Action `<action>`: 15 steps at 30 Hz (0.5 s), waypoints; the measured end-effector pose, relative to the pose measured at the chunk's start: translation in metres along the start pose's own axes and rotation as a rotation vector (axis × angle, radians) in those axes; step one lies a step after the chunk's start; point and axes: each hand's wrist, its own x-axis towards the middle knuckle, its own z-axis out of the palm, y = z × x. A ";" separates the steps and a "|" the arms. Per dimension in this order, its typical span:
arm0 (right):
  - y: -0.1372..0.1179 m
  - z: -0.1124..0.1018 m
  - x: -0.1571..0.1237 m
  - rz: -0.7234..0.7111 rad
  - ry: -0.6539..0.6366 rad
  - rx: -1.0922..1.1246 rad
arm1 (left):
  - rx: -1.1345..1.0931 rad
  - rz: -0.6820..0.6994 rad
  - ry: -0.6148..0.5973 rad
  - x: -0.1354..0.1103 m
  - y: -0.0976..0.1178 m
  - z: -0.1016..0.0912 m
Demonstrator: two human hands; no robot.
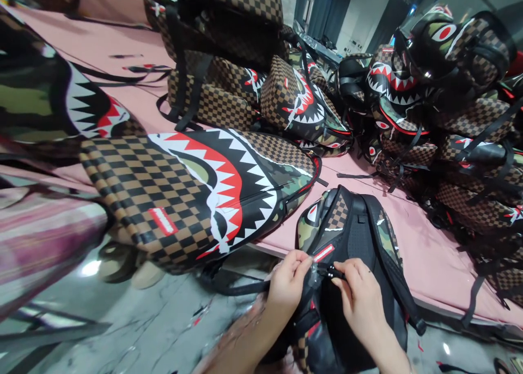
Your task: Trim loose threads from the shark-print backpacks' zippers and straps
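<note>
A black-backed backpack with camouflage and brown checked sides stands upright against the table edge in front of me, its padded back and shoulder straps towards me. My left hand is closed in a pinch on a bit of clear plastic over the pack's left strap. Close beside it, my right hand pinches a small black piece with white specks; its exact kind is unclear. A red label shows on the strap just above my fingers.
To the left, a large checked backpack with a shark-mouth print lies on the pink table, partly over its edge. Stacked backpacks crowd the right, others the back. A person's plaid clothing shows at left. Scraps lie on the marbled floor.
</note>
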 end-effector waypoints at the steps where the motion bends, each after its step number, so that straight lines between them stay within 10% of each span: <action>1: -0.002 0.001 -0.001 0.004 0.005 -0.018 | -0.016 -0.004 0.010 -0.001 0.000 0.001; 9: -0.006 0.009 -0.008 0.143 0.153 0.123 | -0.300 -0.095 0.042 -0.003 0.015 -0.006; 15: 0.024 0.017 -0.043 0.486 0.249 0.538 | 0.077 -0.218 -0.061 -0.007 -0.010 -0.070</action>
